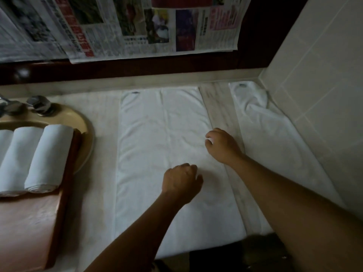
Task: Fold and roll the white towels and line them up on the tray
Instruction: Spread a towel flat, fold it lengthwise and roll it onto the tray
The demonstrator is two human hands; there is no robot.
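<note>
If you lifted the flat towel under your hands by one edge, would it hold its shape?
Probably not: the flat towel shows soft creases, so it would likely droop. It looks thin and light. It may slide on the smooth counter.

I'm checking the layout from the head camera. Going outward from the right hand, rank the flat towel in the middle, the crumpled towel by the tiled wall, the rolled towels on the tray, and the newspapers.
From the right hand:
1. Flat towel, touching its right edge.
2. Crumpled towel, to the right by the wall.
3. Rolled towels, far left on the tray.
4. Newspapers, hanging at the back.
</note>
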